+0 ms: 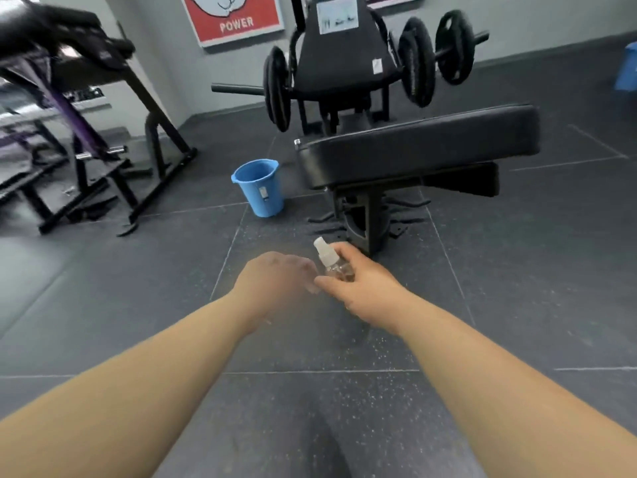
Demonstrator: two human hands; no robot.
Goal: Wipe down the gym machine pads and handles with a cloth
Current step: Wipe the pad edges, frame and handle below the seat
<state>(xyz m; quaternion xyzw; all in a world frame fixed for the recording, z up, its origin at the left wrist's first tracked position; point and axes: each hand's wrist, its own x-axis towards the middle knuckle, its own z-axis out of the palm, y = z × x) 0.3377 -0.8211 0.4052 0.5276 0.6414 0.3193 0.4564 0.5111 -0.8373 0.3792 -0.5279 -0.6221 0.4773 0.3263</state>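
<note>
Clear spray bottle [336, 263] gripped in the curled fingers of the right hand [362, 288]. Left hand [275, 279], blurred, held just beside it; its opening cannot be told. Black machine pad [413, 146] seen beyond, apart from both hands.

one spray bottle [332, 262], one bucket [259, 188], one bench pad [417, 146] (plates [417, 60] unclear)

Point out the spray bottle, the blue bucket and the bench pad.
spray bottle [335, 269]: head view, clear body under white nozzle.
blue bucket [263, 193]: head view, outer wall.
bench pad [413, 146]: head view, top surface.
</note>
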